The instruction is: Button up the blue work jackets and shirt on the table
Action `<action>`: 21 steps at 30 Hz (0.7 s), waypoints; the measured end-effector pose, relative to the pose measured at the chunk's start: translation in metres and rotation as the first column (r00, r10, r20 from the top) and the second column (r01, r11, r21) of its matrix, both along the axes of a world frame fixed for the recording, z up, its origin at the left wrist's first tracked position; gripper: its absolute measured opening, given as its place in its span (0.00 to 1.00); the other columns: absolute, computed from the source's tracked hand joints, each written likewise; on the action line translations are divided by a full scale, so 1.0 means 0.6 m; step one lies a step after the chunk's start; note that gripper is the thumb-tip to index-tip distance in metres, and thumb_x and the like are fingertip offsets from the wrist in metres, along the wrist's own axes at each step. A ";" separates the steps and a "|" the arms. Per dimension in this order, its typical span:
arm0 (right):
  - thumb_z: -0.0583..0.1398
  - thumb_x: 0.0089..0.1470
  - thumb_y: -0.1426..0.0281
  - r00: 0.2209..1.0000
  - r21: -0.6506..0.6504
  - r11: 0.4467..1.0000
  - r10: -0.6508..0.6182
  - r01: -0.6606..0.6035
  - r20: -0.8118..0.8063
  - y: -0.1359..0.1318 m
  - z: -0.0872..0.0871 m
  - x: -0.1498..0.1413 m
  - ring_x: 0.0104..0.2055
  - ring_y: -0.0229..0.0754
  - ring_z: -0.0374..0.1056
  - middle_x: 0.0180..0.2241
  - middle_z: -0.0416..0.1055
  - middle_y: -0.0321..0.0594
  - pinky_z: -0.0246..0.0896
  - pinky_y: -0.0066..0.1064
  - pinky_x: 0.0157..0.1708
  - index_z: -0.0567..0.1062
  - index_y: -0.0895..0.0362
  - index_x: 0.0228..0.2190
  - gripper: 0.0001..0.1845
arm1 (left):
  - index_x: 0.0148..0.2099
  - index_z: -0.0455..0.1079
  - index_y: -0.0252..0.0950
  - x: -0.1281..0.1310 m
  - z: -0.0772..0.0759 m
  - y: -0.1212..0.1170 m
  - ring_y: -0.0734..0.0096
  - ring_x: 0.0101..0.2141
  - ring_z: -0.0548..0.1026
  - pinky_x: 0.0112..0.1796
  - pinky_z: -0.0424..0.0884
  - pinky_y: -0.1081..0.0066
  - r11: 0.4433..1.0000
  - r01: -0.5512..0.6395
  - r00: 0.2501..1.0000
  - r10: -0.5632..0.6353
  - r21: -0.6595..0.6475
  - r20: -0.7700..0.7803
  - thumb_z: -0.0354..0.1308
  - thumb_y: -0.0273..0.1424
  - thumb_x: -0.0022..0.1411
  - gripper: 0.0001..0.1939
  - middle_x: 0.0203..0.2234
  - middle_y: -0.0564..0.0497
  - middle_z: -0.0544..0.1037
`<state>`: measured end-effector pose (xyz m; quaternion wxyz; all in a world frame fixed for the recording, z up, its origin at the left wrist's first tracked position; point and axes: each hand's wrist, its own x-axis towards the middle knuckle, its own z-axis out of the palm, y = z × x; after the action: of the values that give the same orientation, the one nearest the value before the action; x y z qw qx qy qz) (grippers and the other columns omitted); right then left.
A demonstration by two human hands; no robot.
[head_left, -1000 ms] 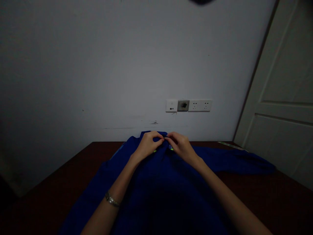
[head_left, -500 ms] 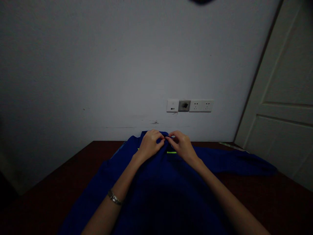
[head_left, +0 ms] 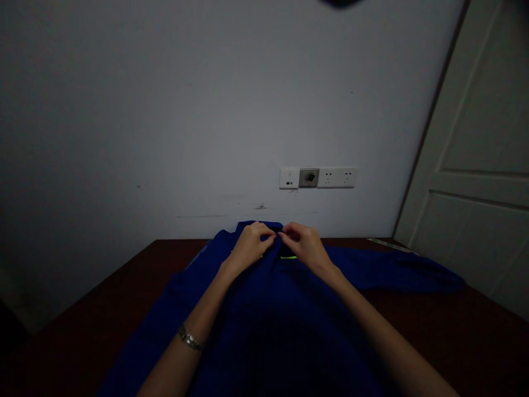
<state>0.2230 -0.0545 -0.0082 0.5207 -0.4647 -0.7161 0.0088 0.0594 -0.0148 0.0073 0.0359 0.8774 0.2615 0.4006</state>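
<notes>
A blue long-sleeved jacket (head_left: 264, 298) lies spread over the dark red table, its collar end toward the wall and one sleeve stretched out to the right. My left hand (head_left: 253, 242) pinches the jacket's front edge just below the collar. Close beside it, my right hand (head_left: 303, 242) pinches the opposite edge, the fingertips of both hands nearly meeting. Whatever fastening sits between the fingers is too small and dark to make out. A yellow-green strip (head_left: 289, 257) shows on the chest under my right hand. On my left wrist is a metal-banded watch or bracelet (head_left: 190, 337).
Behind the dark red table (head_left: 136, 275) rises a pale wall (head_left: 206, 110) with a row of switches and sockets (head_left: 317, 177). A white panelled door (head_left: 475, 165) stands at the right. A thin pale strip (head_left: 392, 245) lies at the table's back right edge.
Both hands stay at the collar with only slight finger movement, the fingertips a touch lower. The view has shifted slightly.
</notes>
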 end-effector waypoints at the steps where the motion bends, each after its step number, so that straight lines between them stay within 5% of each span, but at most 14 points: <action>1: 0.58 0.49 0.71 1.000 0.008 1.000 -0.003 0.003 0.014 0.000 0.000 -0.001 0.26 0.38 0.67 0.23 0.72 0.39 0.60 0.27 0.27 0.72 0.59 0.27 0.05 | 0.31 0.74 0.34 0.000 0.000 0.000 0.69 0.33 0.71 0.36 0.65 0.71 1.000 -0.006 1.000 0.006 0.007 -0.005 0.55 0.24 0.55 0.06 0.28 0.49 0.76; 14: 0.56 0.50 0.73 0.988 0.101 0.994 -0.057 0.043 0.146 -0.001 -0.005 -0.009 0.27 0.39 0.66 0.26 0.71 0.41 0.60 0.30 0.28 0.72 0.59 0.27 0.05 | 0.29 0.72 0.33 0.005 -0.009 0.005 0.69 0.32 0.70 0.35 0.65 0.70 0.998 -0.047 0.999 0.048 0.042 -0.008 0.55 0.24 0.54 0.05 0.27 0.49 0.75; 21: 0.57 0.48 0.68 1.000 0.025 1.000 -0.001 0.002 -0.026 -0.001 -0.001 -0.007 0.24 0.38 0.67 0.22 0.71 0.39 0.61 0.28 0.25 0.73 0.59 0.26 0.07 | 0.26 0.68 0.34 0.006 -0.009 -0.003 0.70 0.30 0.68 0.34 0.64 0.70 0.992 -0.023 0.999 0.018 0.122 0.041 0.53 0.23 0.53 0.06 0.24 0.50 0.71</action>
<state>0.2187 -0.0550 -0.0086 0.5355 -0.4587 -0.7091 0.0054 0.0628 -0.0165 0.0020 -0.0170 0.8671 0.2446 0.4336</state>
